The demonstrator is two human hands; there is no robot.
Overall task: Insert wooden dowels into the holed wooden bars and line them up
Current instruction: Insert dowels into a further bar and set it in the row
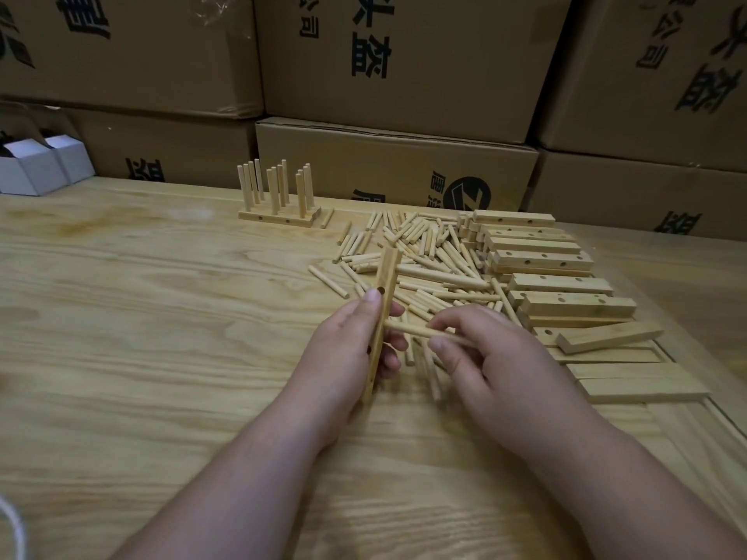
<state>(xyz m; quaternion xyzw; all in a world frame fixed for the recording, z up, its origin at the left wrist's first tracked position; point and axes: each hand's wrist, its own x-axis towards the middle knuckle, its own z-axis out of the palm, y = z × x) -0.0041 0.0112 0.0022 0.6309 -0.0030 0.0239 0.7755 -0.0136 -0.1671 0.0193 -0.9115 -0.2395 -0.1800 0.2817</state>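
Observation:
My left hand (343,357) grips a holed wooden bar (386,276) held nearly upright above the table. My right hand (481,353) pinches a wooden dowel (408,328) that lies level, its left tip touching the bar's right face near the middle. Behind my hands spreads a loose pile of dowels (420,256). To its right lies a stack of holed bars (541,256). At the back, several finished bars with upright dowels (279,196) stand side by side.
The wooden table (161,317) runs wide to the left. Stacked cardboard boxes (404,66) wall off the back. Small white boxes (36,167) sit at the back left. Flat wooden slats (630,381) lie at the right edge.

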